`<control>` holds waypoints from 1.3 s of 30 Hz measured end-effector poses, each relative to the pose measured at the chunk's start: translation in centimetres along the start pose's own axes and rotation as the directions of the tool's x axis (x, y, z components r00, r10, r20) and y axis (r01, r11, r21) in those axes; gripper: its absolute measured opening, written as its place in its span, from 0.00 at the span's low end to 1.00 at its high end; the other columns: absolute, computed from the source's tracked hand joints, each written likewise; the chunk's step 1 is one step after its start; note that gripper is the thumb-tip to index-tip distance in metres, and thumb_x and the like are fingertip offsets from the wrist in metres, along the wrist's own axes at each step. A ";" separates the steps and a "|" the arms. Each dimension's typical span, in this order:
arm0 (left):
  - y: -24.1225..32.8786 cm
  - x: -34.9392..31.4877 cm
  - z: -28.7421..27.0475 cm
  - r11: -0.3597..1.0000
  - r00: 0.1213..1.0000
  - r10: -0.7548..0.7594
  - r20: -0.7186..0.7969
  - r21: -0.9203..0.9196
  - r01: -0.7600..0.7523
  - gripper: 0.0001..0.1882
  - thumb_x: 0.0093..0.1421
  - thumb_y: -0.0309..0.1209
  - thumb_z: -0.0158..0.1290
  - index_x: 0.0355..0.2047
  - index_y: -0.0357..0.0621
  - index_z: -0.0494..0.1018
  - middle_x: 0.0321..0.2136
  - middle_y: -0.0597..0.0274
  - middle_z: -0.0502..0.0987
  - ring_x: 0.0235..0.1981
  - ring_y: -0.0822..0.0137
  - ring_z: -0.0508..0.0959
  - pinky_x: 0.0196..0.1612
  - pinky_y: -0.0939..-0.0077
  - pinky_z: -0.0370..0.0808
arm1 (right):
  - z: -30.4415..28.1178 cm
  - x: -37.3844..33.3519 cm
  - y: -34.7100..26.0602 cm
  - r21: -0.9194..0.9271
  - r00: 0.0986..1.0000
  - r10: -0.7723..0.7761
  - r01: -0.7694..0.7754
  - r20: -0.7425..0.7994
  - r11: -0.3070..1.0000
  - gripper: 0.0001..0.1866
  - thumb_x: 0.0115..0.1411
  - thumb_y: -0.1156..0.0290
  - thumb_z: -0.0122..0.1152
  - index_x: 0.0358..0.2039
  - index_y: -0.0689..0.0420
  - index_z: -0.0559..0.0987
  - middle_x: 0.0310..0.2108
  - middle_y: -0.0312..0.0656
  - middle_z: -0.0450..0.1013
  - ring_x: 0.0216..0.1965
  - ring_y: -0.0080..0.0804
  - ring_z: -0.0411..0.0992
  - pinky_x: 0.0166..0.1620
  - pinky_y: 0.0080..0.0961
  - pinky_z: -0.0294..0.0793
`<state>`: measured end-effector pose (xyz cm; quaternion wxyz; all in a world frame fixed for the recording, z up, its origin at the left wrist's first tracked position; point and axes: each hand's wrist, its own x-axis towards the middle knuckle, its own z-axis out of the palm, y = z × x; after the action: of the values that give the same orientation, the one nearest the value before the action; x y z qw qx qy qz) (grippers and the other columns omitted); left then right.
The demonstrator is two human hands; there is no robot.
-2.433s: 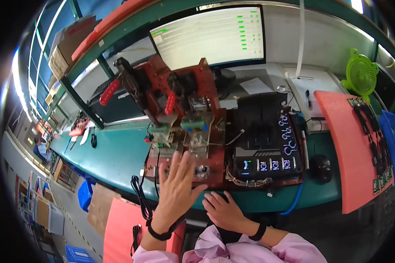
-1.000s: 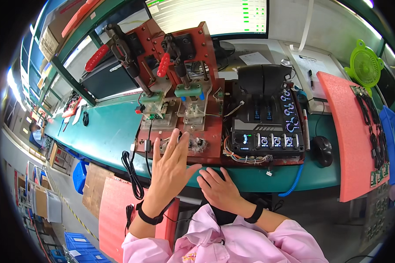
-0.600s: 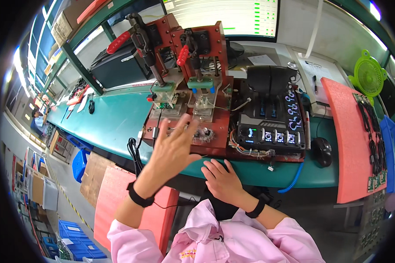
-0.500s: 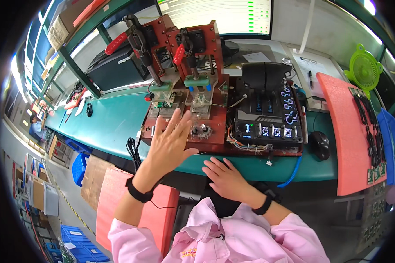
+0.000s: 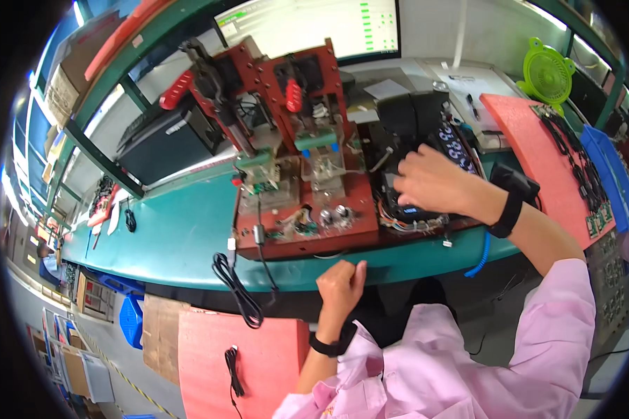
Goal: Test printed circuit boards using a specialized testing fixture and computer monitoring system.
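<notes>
My right hand (image 5: 433, 183) reaches across the black control unit (image 5: 388, 190), which has a lit display. Its fingers bend over the panel, their tips hidden. I cannot tell whether they touch it. My left hand (image 5: 339, 285) is a loose fist just off the bench's front edge, with nothing showing in it. Beyond it stands the red test fixture (image 5: 307, 241) with two toggle clamps, whose red handles (image 5: 177, 91) are raised. A green circuit board (image 5: 264, 187) lies beneath the left clamp. A coiled black cable (image 5: 239, 290) hangs over the bench edge from the fixture's left side.
Pink foam (image 5: 258, 349) with another black cable (image 5: 232, 370) is at the lower left. At right, more foam (image 5: 514, 129) carries cables and boards, beside a blue tray (image 5: 611, 174). A monitor (image 5: 307, 31) and a green fan (image 5: 547, 72) stand behind. A blue coiled cord (image 5: 481, 258) hangs in front.
My left hand has drawn back from the fixture to the bench edge and curled up. My right hand has moved up and right over the control unit. The view has shifted.
</notes>
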<state>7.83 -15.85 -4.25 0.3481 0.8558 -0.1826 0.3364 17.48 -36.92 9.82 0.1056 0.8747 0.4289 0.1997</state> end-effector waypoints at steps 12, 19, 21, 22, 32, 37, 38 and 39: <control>0.2 0.0 -0.3 0.999 0.999 0.010 -0.052 -0.047 -0.013 0.18 0.46 0.26 0.58 0.10 0.42 0.60 0.09 0.59 0.61 0.10 0.59 0.64 0.13 0.69 0.59 | 0.6 3.3 -1.7 0.099 0.710 0.268 -0.429 0.651 0.898 0.06 0.49 0.67 0.55 0.21 0.56 0.73 0.21 0.39 0.69 0.28 0.35 0.69 0.40 0.33 0.63; 0.2 0.1 -0.3 0.999 0.999 0.029 -0.041 -0.044 -0.031 0.17 0.46 0.25 0.58 0.10 0.42 0.60 0.09 0.60 0.61 0.10 0.59 0.64 0.13 0.69 0.58 | 0.5 1.6 -1.5 -0.062 0.961 -0.273 0.275 0.042 0.959 0.04 0.44 0.70 0.56 0.18 0.55 0.73 0.21 0.39 0.69 0.27 0.35 0.69 0.46 0.37 0.62; 0.3 0.1 -0.3 0.999 0.999 0.027 -0.038 -0.039 -0.029 0.17 0.46 0.25 0.58 0.10 0.42 0.59 0.09 0.60 0.61 0.10 0.59 0.64 0.13 0.70 0.58 | 0.5 1.7 -1.3 -0.062 0.966 -0.252 0.256 0.064 0.965 0.04 0.44 0.70 0.56 0.18 0.56 0.73 0.21 0.39 0.69 0.28 0.35 0.69 0.46 0.37 0.62; 0.3 0.1 -0.2 0.999 0.999 0.015 -0.043 -0.036 -0.017 0.17 0.46 0.25 0.58 0.10 0.42 0.59 0.09 0.60 0.61 0.10 0.59 0.64 0.13 0.70 0.58 | 0.5 1.8 -1.2 -0.069 0.968 -0.235 0.242 0.091 0.968 0.05 0.44 0.69 0.57 0.18 0.56 0.73 0.22 0.39 0.69 0.29 0.35 0.69 0.45 0.37 0.62; 0.4 0.1 0.2 0.999 0.998 0.040 -0.042 0.019 -0.040 0.18 0.45 0.25 0.58 0.10 0.42 0.58 0.09 0.59 0.60 0.10 0.59 0.63 0.13 0.70 0.57 | 1.3 1.8 -0.1 0.289 0.793 0.181 -0.410 0.582 0.865 0.10 0.48 0.66 0.54 0.17 0.58 0.76 0.22 0.39 0.70 0.38 0.34 0.67 0.45 0.43 0.61; 0.5 0.0 0.0 0.999 0.998 0.039 -0.048 0.019 -0.038 0.19 0.45 0.25 0.58 0.10 0.42 0.57 0.09 0.59 0.59 0.10 0.59 0.63 0.13 0.70 0.57 | 0.6 -2.4 0.0 0.175 0.977 0.159 -0.183 0.146 0.967 0.10 0.48 0.65 0.55 0.25 0.58 0.74 0.35 0.42 0.70 0.45 0.35 0.64 0.48 0.48 0.57; 0.5 0.0 0.0 1.000 0.999 0.022 -0.025 0.020 -0.021 0.19 0.45 0.25 0.58 0.10 0.42 0.57 0.09 0.59 0.59 0.10 0.59 0.63 0.13 0.70 0.57 | 0.2 -3.2 0.1 0.170 0.935 0.182 -0.241 0.305 0.955 0.11 0.48 0.63 0.56 0.26 0.58 0.74 0.37 0.41 0.69 0.47 0.36 0.63 0.50 0.50 0.55; 0.5 0.0 -0.1 0.999 0.998 0.044 -0.044 0.010 -0.044 0.19 0.45 0.25 0.58 0.10 0.42 0.57 0.09 0.59 0.59 0.10 0.59 0.63 0.13 0.70 0.57 | -0.2 -3.8 0.1 0.143 0.899 0.188 -0.263 0.395 0.954 0.13 0.49 0.61 0.56 0.28 0.58 0.74 0.40 0.40 0.69 0.49 0.36 0.62 0.53 0.51 0.53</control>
<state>7.54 -16.15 -3.97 0.3408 0.8455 -0.1920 0.3636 15.37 -40.00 9.09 0.0766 0.9466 0.3132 -0.0034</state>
